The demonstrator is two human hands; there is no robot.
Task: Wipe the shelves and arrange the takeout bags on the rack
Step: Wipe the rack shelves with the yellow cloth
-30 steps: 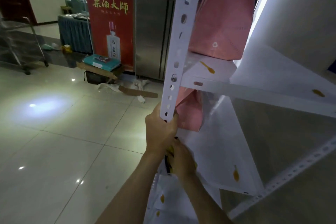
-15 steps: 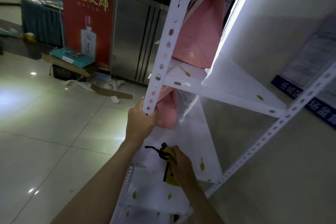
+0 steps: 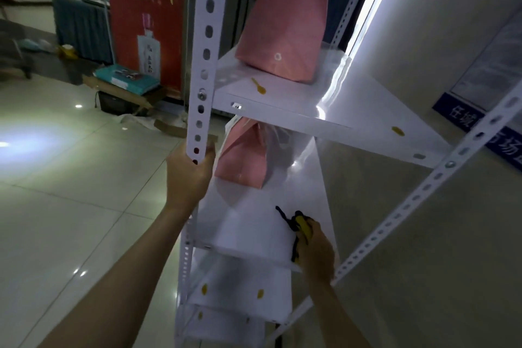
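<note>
Head view: left hand (image 3: 189, 175) grips the rack post (image 3: 204, 65) at center; right hand (image 3: 317, 248), lower right, clutches a yellow cloth (image 3: 304, 227) on the shelf (image 3: 254, 223), below a pink bag (image 3: 244, 161).

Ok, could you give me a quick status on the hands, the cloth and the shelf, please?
Left hand grips the rack post. Right hand holds the yellow cloth on the middle shelf. Pink bag stands further back on that shelf, apart from the cloth.

Head view, down, close to rack (image 3: 202, 65)
</note>
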